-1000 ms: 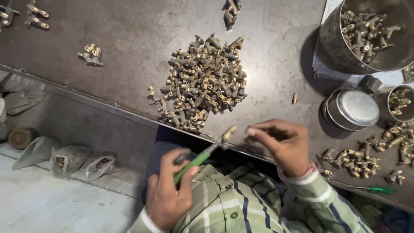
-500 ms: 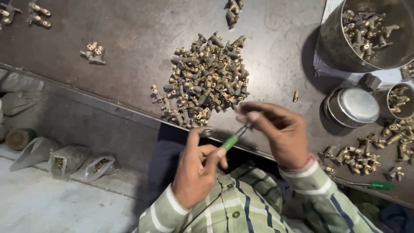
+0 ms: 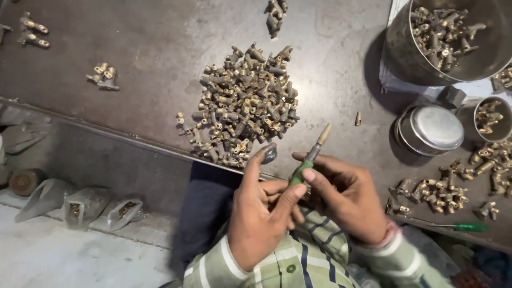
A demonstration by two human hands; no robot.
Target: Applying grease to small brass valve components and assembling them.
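Both hands meet just off the near edge of the counter [image 3: 133, 64], over the person's lap. The left hand [image 3: 264, 213] is closed around the green handle of a small screwdriver [image 3: 305, 165], thumb pressed on the handle; whether it also pinches a small part lower down cannot be told, fingers hide it. The right hand [image 3: 349, 194] is curled closed too, fingertips touching the same handle from the other side.

The screwdriver's long axis runs from the hands up and slightly right, toward the counter; the tan tip [image 3: 324, 133] sticks out past the fingers and sits over the near edge. Both hands are on the tool, the left wraps more of it.

The main pile of brass fittings [image 3: 245, 106] lies on the counter straight ahead and a bit left of the tip, near, not touching. The left hand is the nearer one to it.

Other stuff: a small cluster of fittings [image 3: 104, 76] toward the left; a lone brass piece [image 3: 358, 118] right of the pile; a round metal lid [image 3: 429, 129] further right; a big steel bowl [image 3: 480, 58] with fittings at the far right corner; a small steel cup [image 3: 488, 120] beside it; loose fittings [image 3: 437, 192] near the right edge; a second green-handled screwdriver [image 3: 458, 226] lying flat along the near edge, well apart from both hands. Plastic bags [image 3: 80, 205] on the floor at left.
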